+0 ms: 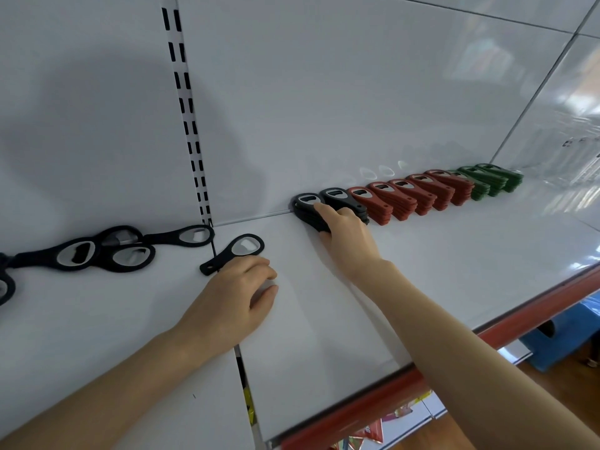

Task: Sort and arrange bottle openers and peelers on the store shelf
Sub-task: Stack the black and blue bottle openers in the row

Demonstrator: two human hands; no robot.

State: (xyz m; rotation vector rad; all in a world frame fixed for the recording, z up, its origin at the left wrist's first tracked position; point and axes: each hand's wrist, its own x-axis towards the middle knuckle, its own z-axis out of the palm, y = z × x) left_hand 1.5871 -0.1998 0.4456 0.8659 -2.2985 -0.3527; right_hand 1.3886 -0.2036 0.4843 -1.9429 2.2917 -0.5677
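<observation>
Head view, store shelf: my right hand (344,235) grips the end black stack (306,206) of bottle openers. The thumb lies on its top and the fingers curl round its near edge, where the row meets the back panel (324,92). My left hand (237,297) rests on the white shelf (422,271), well apart from the right. Its fingers are loosely bent and hold nothing. It lies just beside the handle of a loose black opener (233,251); I cannot tell whether it touches it.

To the right of my grip the row runs on along the panel: a second black stack (337,196), then the red stacks (406,196), then the green stacks (490,181), each leaning on the next. More ring-shaped openers (97,251) lie jumbled to the left, beyond the slotted upright (188,125). I make out no peelers.

The step in hand, as I judge it, is squaring this black stack into line. To do it well I would:
- press the pile together from both sides so that no opener slides out;
- seat it flush against the panel;
- match its tilt to its neighbour without nudging the row behind.

The left hand looks best placed to gather the loose opener next.
</observation>
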